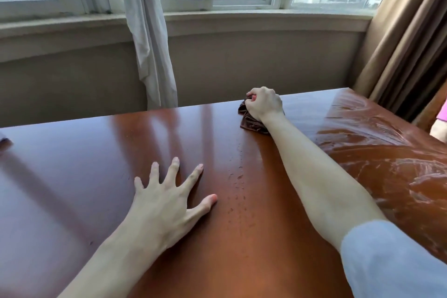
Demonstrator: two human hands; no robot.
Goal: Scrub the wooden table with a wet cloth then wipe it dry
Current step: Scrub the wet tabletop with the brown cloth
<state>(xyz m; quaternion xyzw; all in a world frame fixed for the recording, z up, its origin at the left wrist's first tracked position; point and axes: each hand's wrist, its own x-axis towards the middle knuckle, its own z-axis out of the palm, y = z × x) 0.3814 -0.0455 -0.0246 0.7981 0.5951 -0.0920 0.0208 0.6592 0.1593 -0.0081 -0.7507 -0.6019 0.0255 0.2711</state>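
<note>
Bench (72,176) glossy, streaky-wet at right; right hand (264,104) clenches one brown cloth (251,122) (left hand (167,197) flat, fingers spread).

A glossy reddish-brown wooden counter (72,176), streaked with whitish wet swirls on its right side, carries a dark brown cloth (251,121); behind hang a pale grey-white curtain (150,43) and tan drapes (406,38); a light blue sleeve (391,261).
</note>
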